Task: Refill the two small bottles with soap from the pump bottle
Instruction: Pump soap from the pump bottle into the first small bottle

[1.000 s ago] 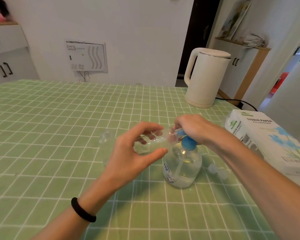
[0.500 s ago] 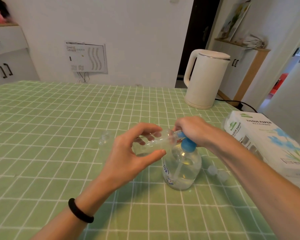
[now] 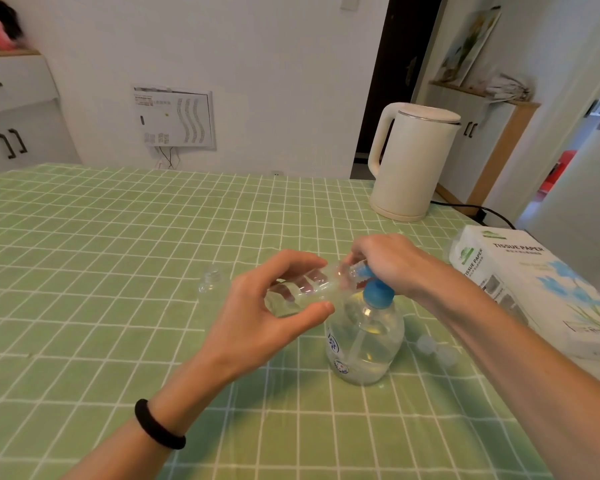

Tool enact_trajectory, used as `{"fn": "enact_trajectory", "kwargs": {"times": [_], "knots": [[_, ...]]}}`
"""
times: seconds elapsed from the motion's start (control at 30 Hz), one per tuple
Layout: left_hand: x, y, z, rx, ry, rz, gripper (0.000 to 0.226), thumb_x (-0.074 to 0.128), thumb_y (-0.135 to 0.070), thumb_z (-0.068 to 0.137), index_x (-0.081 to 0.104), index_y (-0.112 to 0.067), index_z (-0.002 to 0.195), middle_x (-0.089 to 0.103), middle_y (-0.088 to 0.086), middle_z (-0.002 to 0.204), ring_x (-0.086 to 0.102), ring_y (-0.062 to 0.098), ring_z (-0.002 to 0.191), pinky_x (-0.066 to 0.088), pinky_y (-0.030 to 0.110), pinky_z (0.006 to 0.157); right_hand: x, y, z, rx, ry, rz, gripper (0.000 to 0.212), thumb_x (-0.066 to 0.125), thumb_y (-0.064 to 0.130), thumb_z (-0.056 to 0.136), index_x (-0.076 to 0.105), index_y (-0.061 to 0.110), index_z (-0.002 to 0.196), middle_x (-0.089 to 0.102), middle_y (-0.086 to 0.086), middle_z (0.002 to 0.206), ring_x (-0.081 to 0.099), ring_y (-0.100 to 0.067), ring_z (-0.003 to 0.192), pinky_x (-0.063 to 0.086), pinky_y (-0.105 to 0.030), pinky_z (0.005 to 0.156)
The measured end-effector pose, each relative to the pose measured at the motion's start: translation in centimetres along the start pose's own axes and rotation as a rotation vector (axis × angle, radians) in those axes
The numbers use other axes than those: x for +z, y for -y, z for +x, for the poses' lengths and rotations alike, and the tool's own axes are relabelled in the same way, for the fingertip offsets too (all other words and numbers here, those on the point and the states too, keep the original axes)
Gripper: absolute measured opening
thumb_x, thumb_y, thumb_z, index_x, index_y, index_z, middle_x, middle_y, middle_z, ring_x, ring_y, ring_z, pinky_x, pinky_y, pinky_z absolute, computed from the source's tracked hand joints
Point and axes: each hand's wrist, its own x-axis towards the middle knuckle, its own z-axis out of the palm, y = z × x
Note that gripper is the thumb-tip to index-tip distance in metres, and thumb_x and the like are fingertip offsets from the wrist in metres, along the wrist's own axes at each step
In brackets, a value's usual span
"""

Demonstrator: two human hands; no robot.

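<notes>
Small clear plastic bottle (image 3: 302,289) held on its side at the blue pump head (image 3: 378,294).
The left hand (image 3: 257,327) pinches it, thumb beneath and fingers curved over the top, its mouth meeting the nozzle. The right hand (image 3: 388,261) curls down over the pump head of the clear round pump bottle (image 3: 364,341), which stands on the green checked tablecloth (image 3: 118,271) just below that grip. A second small clear bottle (image 3: 211,280) stands to the left, apart from both hands.

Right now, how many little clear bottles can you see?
2. The held small bottle lies sideways in the left hand, mouth at the nozzle of the pump bottle. The standing small bottle is on the table, left of that hand. None seems hidden.
</notes>
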Motion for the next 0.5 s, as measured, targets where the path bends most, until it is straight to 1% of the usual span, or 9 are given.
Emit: {"fn": "enact_trajectory", "kwargs": {"times": [0.07, 0.1, 0.13, 0.2, 0.23, 0.3, 0.37, 0.43, 0.5], "knots": [[0.0, 0.0, 0.0, -0.009, 0.013, -0.001, 0.042, 0.079, -0.037, 0.08, 0.071, -0.027, 0.12, 0.076, -0.013, 0.108, 0.074, 0.016, 0.097, 0.058, 0.025, 0.08, 0.4, -0.2, 0.1, -0.009, -0.008, -0.082, 0.038, 0.036, 0.024, 0.097, 0.07, 0.011, 0.109, 0.058, 0.003, 0.082, 0.052, -0.017, 0.076, 0.04, -0.036, 0.07], [0.0, -0.1, 0.0, -0.009, 0.016, -0.002, 0.043, 0.079, -0.038, 0.08, 0.071, -0.026, 0.12, 0.076, -0.013, 0.107, 0.074, 0.016, 0.096, 0.059, 0.026, 0.08, 0.5, -0.3, 0.2, -0.002, -0.015, -0.085, 0.039, 0.036, 0.026, 0.096, 0.07, 0.012, 0.11, 0.054, 0.0, 0.087, 0.054, -0.02, 0.079, 0.04, -0.037, 0.071], [-0.1, -0.1, 0.0, -0.007, 0.019, 0.0, 0.043, 0.079, -0.038, 0.08, 0.071, -0.026, 0.121, 0.077, -0.013, 0.107, 0.074, 0.016, 0.096, 0.06, 0.028, 0.079, 0.4, -0.5, 0.3, 0.004, -0.023, -0.07, 0.04, 0.036, 0.027, 0.096, 0.071, 0.012, 0.11, 0.053, 0.001, 0.088, 0.056, -0.021, 0.083, 0.041, -0.038, 0.072], [-0.1, -0.1, 0.0, 0.002, 0.024, 0.01, 0.044, 0.079, -0.038, 0.081, 0.07, -0.026, 0.122, 0.077, -0.013, 0.108, 0.074, 0.015, 0.095, 0.06, 0.031, 0.079, 0.3, -0.6, 0.3, 0.01, -0.033, -0.017, 0.042, 0.035, 0.03, 0.095, 0.073, 0.016, 0.104, 0.06, 0.003, 0.09, 0.056, -0.018, 0.082, 0.041, -0.037, 0.073], [-0.1, -0.1, 0.0, 0.005, 0.025, 0.013, 0.044, 0.079, -0.038, 0.081, 0.069, -0.027, 0.122, 0.077, -0.013, 0.108, 0.074, 0.015, 0.095, 0.06, 0.032, 0.078, 0.1, -0.6, 0.3, 0.016, -0.035, 0.031, 0.043, 0.035, 0.032, 0.095, 0.075, 0.018, 0.099, 0.065, 0.005, 0.088, 0.057, -0.015, 0.08, 0.042, -0.035, 0.07], [0.0, -0.1, 0.0, 0.002, 0.022, 0.009, 0.043, 0.078, -0.038, 0.082, 0.069, -0.028, 0.122, 0.077, -0.013, 0.108, 0.074, 0.017, 0.096, 0.06, 0.034, 0.078, -0.5, -0.4, 0.3, 0.034, -0.033, 0.098, 0.043, 0.037, 0.035, 0.093, 0.078, 0.024, 0.091, 0.072, 0.012, 0.07, 0.061, -0.011, 0.08, 0.041, -0.032, 0.067], [0.1, 0.1, -0.1, 0.001, 0.018, 0.004, 0.043, 0.078, -0.037, 0.082, 0.068, -0.029, 0.122, 0.076, -0.013, 0.108, 0.074, 0.018, 0.096, 0.061, 0.033, 0.078, -0.7, -0.3, 0.4, 0.041, -0.025, 0.1, 0.043, 0.037, 0.035, 0.093, 0.079, 0.024, 0.089, 0.068, 0.021, 0.056, 0.063, -0.011, 0.081, 0.04, -0.032, 0.068], [0.1, 0.2, -0.1, 0.008, 0.012, 0.004, 0.042, 0.079, -0.037, 0.082, 0.068, -0.03, 0.122, 0.076, -0.012, 0.108, 0.074, 0.018, 0.096, 0.061, 0.032, 0.077, -0.4, -0.4, 0.5, 0.032, -0.034, 0.113, 0.039, 0.038, 0.031, 0.095, 0.076, 0.023, 0.089, 0.063, 0.024, 0.05, 0.062, -0.01, 0.08, 0.04, -0.031, 0.067], [0.1, 0.4, 0.0, 0.014, 0.012, 0.012, 0.042, 0.079, -0.037, 0.082, 0.068, -0.03, 0.122, 0.075, -0.012, 0.109, 0.073, 0.018, 0.096, 0.06, 0.029, 0.078, 0.1, -0.4, 0.4, 0.015, -0.039, 0.074, 0.037, 0.039, 0.026, 0.098, 0.075, 0.021, 0.093, 0.064, 0.019, 0.054, 0.056, -0.007, 0.075, 0.038, -0.028, 0.063]]}}
